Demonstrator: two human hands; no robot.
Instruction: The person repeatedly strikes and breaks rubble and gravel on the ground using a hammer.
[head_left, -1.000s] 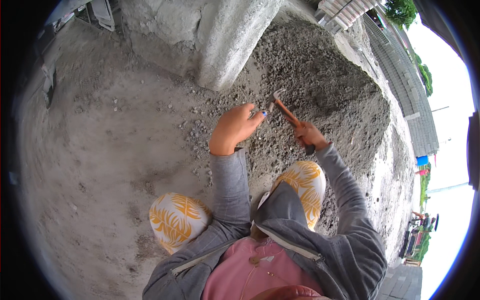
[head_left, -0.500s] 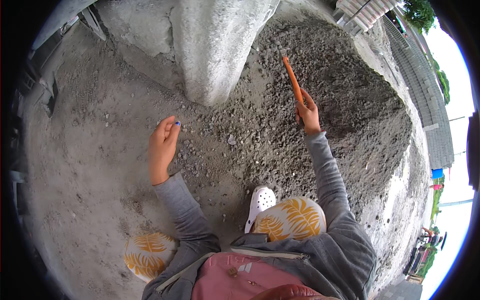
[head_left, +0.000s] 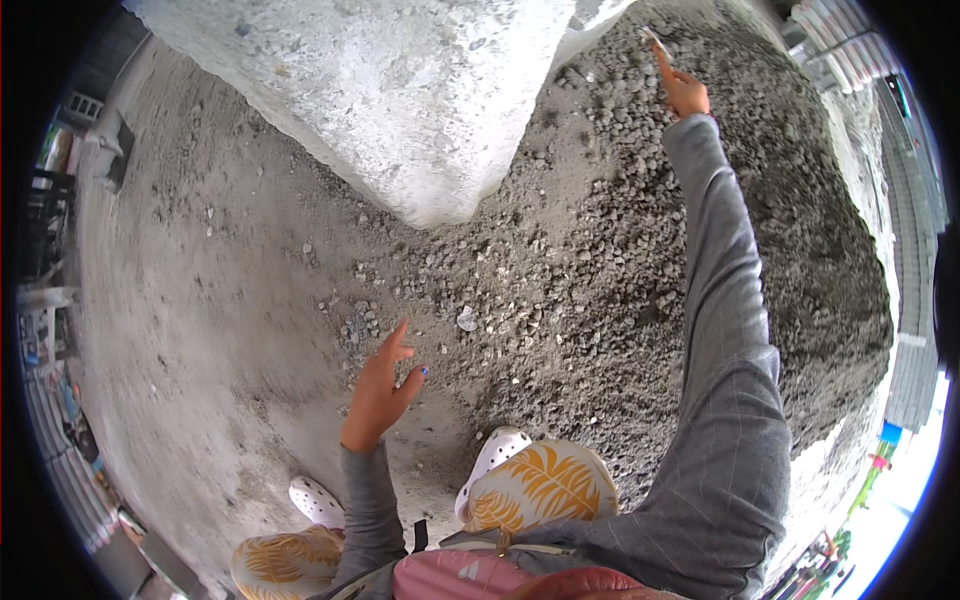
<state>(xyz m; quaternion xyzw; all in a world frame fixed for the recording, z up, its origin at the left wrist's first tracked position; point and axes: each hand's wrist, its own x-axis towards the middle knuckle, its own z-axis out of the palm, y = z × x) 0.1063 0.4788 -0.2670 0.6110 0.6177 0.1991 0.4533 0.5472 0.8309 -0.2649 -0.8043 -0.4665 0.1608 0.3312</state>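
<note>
My right hand (head_left: 687,96) is stretched far out at the upper right, its fingers closed round an orange-handled hammer (head_left: 660,60). The small metal head points away from me, low over grey gravel (head_left: 610,200); whether it touches the stones I cannot tell. My left hand (head_left: 380,395) hovers lower down, left of the middle, empty and with its fingers apart. Between the hands and beyond them stands a large pale grey, stone-like mass (head_left: 430,110) that tapers to a blunt point toward me.
Gravel heaps up darker along the right side. Dusty ground (head_left: 220,300) spreads to the left. Stacked grey blocks (head_left: 845,45) stand at the far right. My white clogs (head_left: 490,460) and patterned trouser knees (head_left: 545,480) are close below.
My right hand has reached farther forward and to the right with the hammer. The left hand has come lower and rightward in view, its fingers spreading. The whole view has shifted.
</note>
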